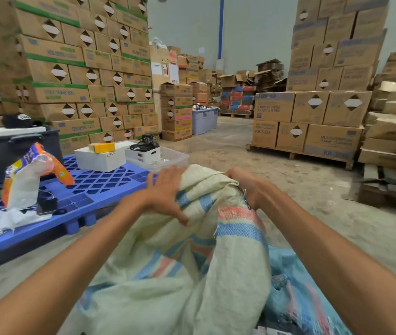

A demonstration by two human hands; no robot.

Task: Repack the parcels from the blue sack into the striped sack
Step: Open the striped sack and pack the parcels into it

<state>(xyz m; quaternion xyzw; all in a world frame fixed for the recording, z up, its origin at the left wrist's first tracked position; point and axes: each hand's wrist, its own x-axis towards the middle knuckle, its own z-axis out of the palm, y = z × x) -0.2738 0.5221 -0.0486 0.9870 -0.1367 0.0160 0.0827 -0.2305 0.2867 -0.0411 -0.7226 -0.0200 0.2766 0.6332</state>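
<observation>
My left hand (168, 192) presses flat and open on the striped sack (216, 262), the blue sack (296, 286) touching it on the floor (288, 189), while my right hand (250, 187) seems to close its grip round the bunched mouth, which I should spread wide before loading parcels.

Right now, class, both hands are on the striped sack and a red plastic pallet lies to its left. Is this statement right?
Not quite: the pallet is blue, not red, as the head view shows. The rest stands: the left hand and the right hand are both on the striped sack, and the pallet lies to its left.
</observation>
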